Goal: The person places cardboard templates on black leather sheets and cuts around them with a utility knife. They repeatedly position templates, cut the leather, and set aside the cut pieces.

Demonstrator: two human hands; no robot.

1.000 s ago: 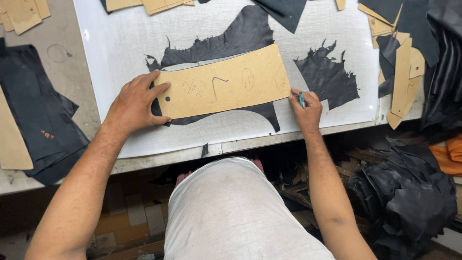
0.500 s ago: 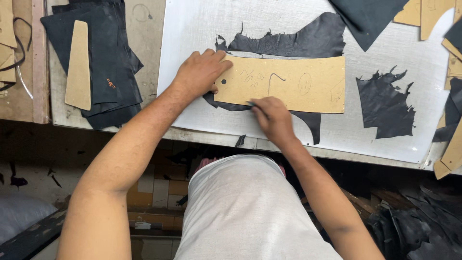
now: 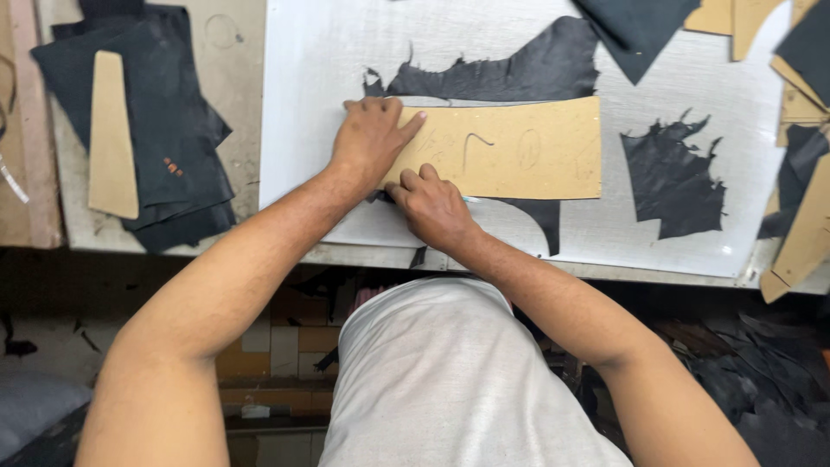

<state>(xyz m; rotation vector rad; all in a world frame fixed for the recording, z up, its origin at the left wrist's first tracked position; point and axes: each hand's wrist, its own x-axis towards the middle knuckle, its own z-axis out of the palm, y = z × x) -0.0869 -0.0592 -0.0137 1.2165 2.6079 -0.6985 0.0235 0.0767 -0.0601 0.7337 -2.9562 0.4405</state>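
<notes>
From the head view, a tan card lies flat on a white board. Under the card is a black leather piece. It sticks out above the card and below it.

The left hand lies open and flat on the left end of the card. Its fingers are spread and press the card down.

The right hand is just below the left hand, at the bottom edge of the card near its left corner. It is curled shut around a thin tool. Only a tiny bit of the tool shows.

The rest of the card reaches off to the right of both hands.

A black scrap lies on the board to the right. A pile of dark leather with a tan strip on it sits off to the left.
</notes>
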